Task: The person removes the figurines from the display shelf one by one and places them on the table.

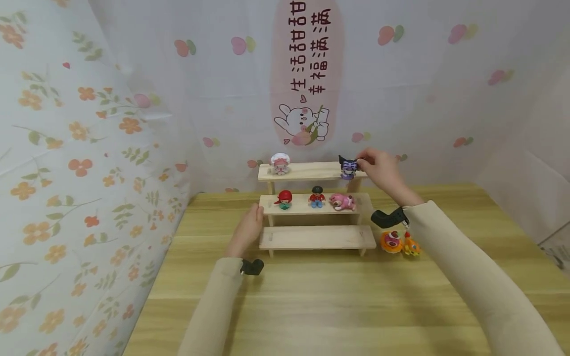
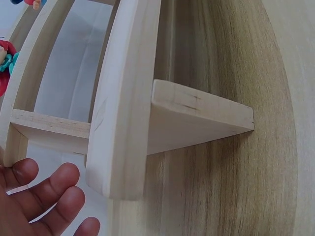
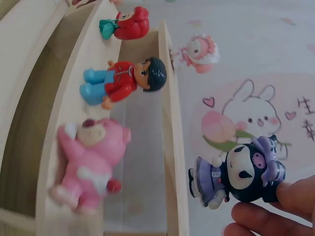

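- Closest to the camera, the beige right sleeve (image 1: 481,282) crossed the lower right of the frame, above the wooden counter (image 1: 334,301).
- Upper right of centre, the right hand (image 1: 383,170) pinched the Kuromi figurine (image 1: 348,168) by its head with its fingers (image 3: 300,199), at the right end of the top plank (image 1: 313,171).
- Kuromi looked upright in the head view; whether the feet bore on the wood, I could not tell.
- Good placing called, I judged, for a level base and both feet behind the plank's front edge before the pinch eased, since the big head likely made it top-heavy.
- Left of centre, the left hand (image 1: 246,228) was at the end of the middle plank (image 1: 298,205), fingers loosely bent and grasping nothing visible; light contact there would probably steady the stand.
- Lotso bear figurine (image 1: 343,201) sprawled just below Kuromi, so a low retreat risked knocking it; lifting away rightward seemed safer.
- Right of the bottom plank (image 1: 316,237), two orange figurines (image 1: 392,242) sat near the black wrist camera (image 1: 388,218), which also needed clearance.
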Tool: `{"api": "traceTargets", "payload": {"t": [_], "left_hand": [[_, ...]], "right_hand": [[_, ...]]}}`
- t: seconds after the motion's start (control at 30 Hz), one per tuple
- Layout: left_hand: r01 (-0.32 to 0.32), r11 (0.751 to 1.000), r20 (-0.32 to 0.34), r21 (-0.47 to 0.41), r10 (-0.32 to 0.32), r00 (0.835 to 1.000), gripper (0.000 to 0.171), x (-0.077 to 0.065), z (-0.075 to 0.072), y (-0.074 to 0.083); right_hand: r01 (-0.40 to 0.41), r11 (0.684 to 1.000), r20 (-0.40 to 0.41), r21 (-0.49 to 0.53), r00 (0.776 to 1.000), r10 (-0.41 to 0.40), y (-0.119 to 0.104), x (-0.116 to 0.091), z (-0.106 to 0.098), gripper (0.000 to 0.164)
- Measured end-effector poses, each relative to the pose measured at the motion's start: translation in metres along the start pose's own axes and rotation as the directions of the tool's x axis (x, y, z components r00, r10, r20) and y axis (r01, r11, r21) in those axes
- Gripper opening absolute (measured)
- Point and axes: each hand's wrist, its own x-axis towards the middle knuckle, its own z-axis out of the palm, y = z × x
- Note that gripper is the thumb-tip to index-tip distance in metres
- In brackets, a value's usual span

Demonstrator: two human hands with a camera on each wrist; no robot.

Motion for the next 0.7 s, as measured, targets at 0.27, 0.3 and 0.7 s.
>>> {"api": "traceTargets", "payload": {"t": [0.27, 0.3, 0.7], "left_hand": [[0.001, 1.0, -0.007, 0.021, -0.001, 1.0, 0.031, 0.0, -0.001, 0.001], [0.004, 1.0, -0.007, 0.018, -0.004, 1.0, 0.031, 0.0, -0.001, 0.001], [-0.001, 1.0, -0.008, 0.007, 0.001, 1.0, 0.031, 0.0, 0.0, -0.001]], "right_hand": [[-0.056, 0.998, 0.022, 0.013, 0.998, 0.056, 0.024, -0.026, -0.027, 0.026], [-0.061, 0.998, 0.019, 0.014, 0.998, 0.061, 0.028, -0.03, -0.03, 0.026], [-0.083, 0.992, -0.004, -0.096, 0.997, 0.083, 0.074, -0.076, -0.053, 0.027]]}}
